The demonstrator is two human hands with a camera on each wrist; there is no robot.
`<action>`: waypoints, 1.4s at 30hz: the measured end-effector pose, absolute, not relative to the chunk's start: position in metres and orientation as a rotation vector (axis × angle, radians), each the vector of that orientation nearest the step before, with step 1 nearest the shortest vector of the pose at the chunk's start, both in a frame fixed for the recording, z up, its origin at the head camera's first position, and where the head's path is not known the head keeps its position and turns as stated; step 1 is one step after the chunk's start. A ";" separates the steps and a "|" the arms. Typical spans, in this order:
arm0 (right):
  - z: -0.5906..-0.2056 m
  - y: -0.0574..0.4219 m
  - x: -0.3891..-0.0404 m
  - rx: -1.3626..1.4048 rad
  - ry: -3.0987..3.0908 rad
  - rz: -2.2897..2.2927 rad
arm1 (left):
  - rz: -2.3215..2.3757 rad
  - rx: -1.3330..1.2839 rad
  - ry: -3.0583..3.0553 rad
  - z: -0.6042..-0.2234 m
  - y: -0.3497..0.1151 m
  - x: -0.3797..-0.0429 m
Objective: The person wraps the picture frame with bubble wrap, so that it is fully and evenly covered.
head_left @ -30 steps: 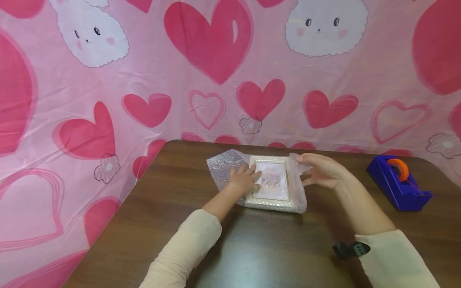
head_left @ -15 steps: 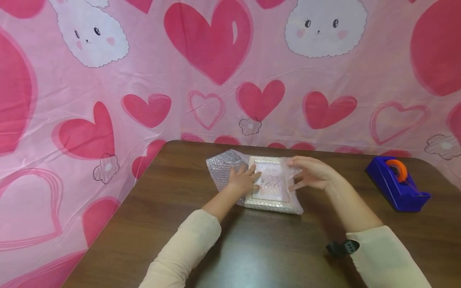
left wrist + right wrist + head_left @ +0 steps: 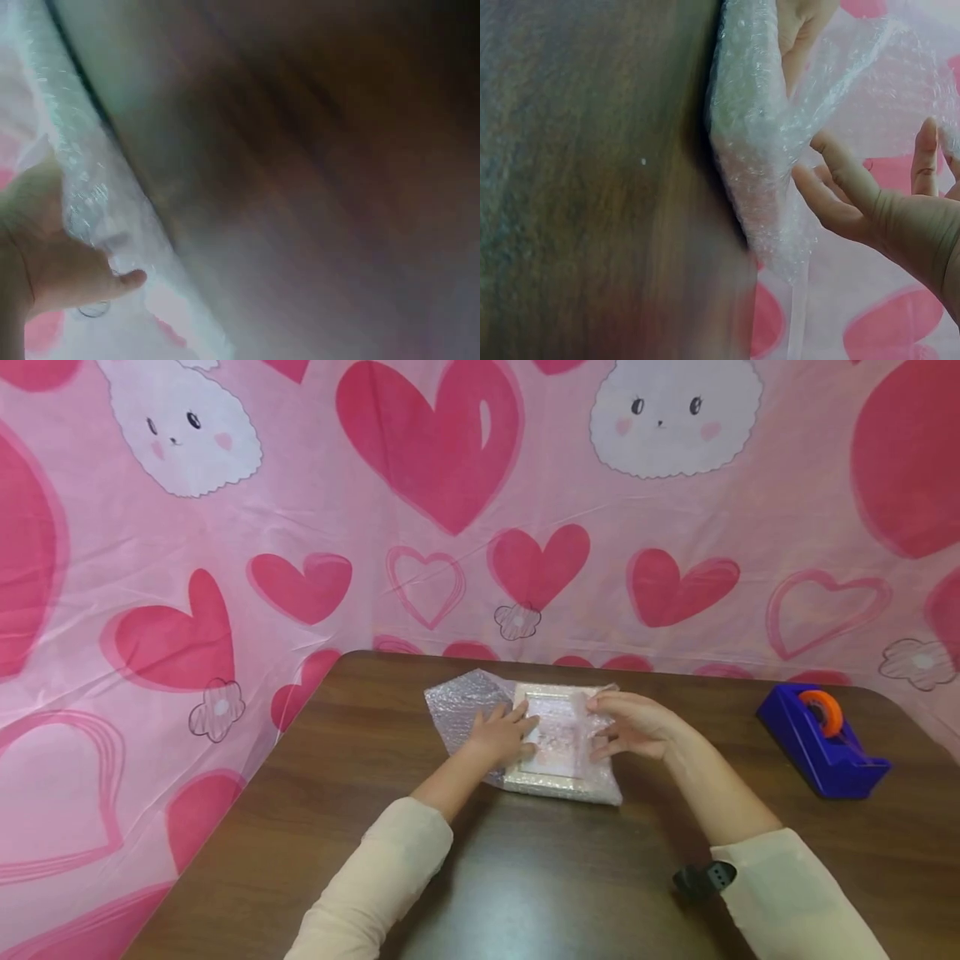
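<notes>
A picture frame (image 3: 551,782) with a pale, light-coloured rim lies flat on the table, wrapped in clear bubble wrap (image 3: 463,703). One loose corner of the wrap spreads out to the left. My left hand (image 3: 497,739) rests with fingers spread over the frame's left side; its thumb also shows against the wrap (image 3: 94,187) in the left wrist view. On the right, my right hand (image 3: 637,727) pinches the edge of a bubble wrap flap folded over the frame's front. The right wrist view shows that flap stretched up from the wrapped edge, with the other fingers below it.
A blue tape dispenser (image 3: 821,747) with an orange roll stands at the right on the brown wooden table (image 3: 300,835). Behind the table hangs a pink cloth (image 3: 465,577) printed with hearts and rabbits. A small black device (image 3: 705,881) sits at the right cuff.
My right hand has moved left, drawing the bubble wrap flap further across the front of the frame. The left hand has stayed in place on the frame.
</notes>
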State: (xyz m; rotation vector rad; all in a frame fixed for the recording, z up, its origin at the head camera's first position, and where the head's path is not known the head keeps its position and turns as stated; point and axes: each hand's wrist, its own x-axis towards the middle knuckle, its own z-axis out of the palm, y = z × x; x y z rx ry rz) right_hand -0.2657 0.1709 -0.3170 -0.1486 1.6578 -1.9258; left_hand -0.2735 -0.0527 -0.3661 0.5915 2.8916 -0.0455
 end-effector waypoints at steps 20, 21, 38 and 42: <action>-0.329 0.177 -0.266 -0.275 1.739 -1.756 | 0.009 0.576 2.874 -0.365 -0.054 -0.273; -0.332 0.179 -0.266 -0.303 1.761 -1.744 | 0.005 0.575 2.874 -0.365 -0.054 -0.273; -0.343 0.174 -0.258 -0.825 2.517 -0.811 | -0.051 0.550 2.888 -0.364 -0.052 -0.272; -0.348 0.173 -0.257 -0.826 2.563 -0.711 | -0.040 0.551 2.884 -0.363 -0.052 -0.271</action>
